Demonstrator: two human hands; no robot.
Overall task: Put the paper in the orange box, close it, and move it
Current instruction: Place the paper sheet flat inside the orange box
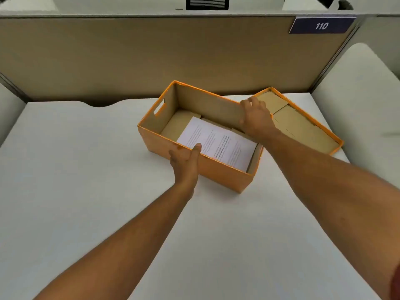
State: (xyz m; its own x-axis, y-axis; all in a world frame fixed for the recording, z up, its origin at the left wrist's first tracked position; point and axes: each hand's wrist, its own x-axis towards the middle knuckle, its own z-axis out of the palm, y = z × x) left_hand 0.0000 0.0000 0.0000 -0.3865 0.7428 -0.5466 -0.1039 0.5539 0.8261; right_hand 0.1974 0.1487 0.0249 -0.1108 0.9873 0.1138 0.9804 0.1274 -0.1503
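The box [207, 167] is sitting open on the white bench [86, 169], turned at an angle, with the paper [218, 144] lying flat inside on its floor, printed side up. The lid [303, 124] is lying upside down just beside the box at its 2 o'clock, touching or nearly touching the far corner; I cannot tell which.

The left hand [185, 161] is gripping the box's near wall at about 7 o'clock, thumb hooked over the rim and reaching the edge of the paper, fingers wrapping the orange outside. The right hand [256, 120] is curling over the far wall at about 2 o'clock, right where box and lid are meeting, fingers bent over the rim; whether it is also touching the lid I cannot tell. Both forearms are stretching in from 6 o'clock.

Behind the bench at 12 o'clock a tan partition [129, 57] is standing, carrying a dark plate [321, 25] reading 110 at its 1 o'clock corner.
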